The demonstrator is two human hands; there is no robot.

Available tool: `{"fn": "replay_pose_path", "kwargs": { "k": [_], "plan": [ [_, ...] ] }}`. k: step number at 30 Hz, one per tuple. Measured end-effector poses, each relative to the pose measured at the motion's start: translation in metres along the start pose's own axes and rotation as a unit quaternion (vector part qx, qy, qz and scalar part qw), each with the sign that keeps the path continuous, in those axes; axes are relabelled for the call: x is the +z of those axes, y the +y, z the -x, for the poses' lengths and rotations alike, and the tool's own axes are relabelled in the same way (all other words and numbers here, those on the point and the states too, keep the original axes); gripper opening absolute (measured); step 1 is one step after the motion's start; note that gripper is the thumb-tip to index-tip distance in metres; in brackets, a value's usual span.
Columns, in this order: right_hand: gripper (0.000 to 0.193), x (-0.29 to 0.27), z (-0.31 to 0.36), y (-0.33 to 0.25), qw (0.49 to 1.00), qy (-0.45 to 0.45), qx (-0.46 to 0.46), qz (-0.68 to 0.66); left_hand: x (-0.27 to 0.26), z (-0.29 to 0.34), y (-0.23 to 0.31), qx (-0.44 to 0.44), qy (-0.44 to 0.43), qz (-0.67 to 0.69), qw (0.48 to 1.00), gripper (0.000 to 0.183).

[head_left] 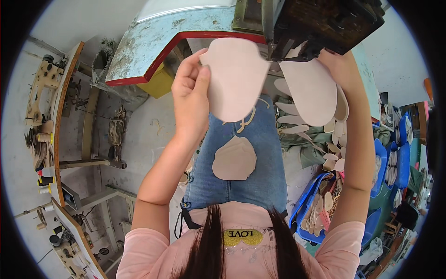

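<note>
My left hand (pixel 191 88) is closed on a flat, pale pink, tongue-shaped shoe piece (pixel 236 79), with the thumb on its face. That piece's upper right corner reaches the dark machine head (pixel 325 28). At the machine's right, my right hand (pixel 335 67) grips the edge of a second pale pink piece (pixel 312 93); the machine partly hides its fingers. Below hang several more pale pieces (pixel 290 119), which seem to be in a chain. Another beige rounded piece (pixel 234 159) lies on my jeans.
The worn light-blue tabletop (pixel 162 42) has a red cut-out edge. A blue basket (pixel 302 218) of cut pieces stands by my right side, with blue bins (pixel 403 162) beyond. On the left are sewing machines (pixel 44 90) on wooden-edged tables and a yellow container (pixel 158 83).
</note>
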State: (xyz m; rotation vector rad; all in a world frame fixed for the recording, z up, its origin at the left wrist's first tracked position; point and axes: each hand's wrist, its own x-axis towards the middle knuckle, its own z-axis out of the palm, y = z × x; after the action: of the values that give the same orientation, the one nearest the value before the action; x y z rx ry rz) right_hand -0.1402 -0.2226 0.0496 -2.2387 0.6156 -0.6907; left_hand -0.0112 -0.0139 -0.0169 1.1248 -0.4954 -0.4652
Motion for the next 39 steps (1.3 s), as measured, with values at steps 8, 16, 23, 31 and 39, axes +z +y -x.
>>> {"fn": "replay_pose_path", "kwargs": {
  "k": [8,16,23,31,39],
  "plan": [
    [0.016,0.016,0.038,-0.014,0.982,-0.034,-0.002,-0.187,-0.059,0.086,-0.128,0.056,-0.356,-0.493,0.791,0.027],
    [0.015,0.052,0.063,-0.002,0.979,0.045,-0.032,-0.194,0.010,0.001,-0.012,-0.089,-0.223,-0.075,0.968,0.035],
    [0.020,0.056,0.068,0.007,0.944,-0.106,0.022,-0.310,0.023,-0.020,0.023,-0.143,-0.269,-0.076,0.949,0.021],
    [0.023,-0.005,0.074,0.067,0.915,-0.236,0.135,-0.299,0.026,0.002,0.023,-0.199,-0.213,0.041,0.956,0.019],
    [0.018,-0.032,0.027,0.018,0.972,-0.132,0.080,-0.176,0.024,0.016,0.012,-0.172,-0.153,0.086,0.969,0.019]
  ]
}}
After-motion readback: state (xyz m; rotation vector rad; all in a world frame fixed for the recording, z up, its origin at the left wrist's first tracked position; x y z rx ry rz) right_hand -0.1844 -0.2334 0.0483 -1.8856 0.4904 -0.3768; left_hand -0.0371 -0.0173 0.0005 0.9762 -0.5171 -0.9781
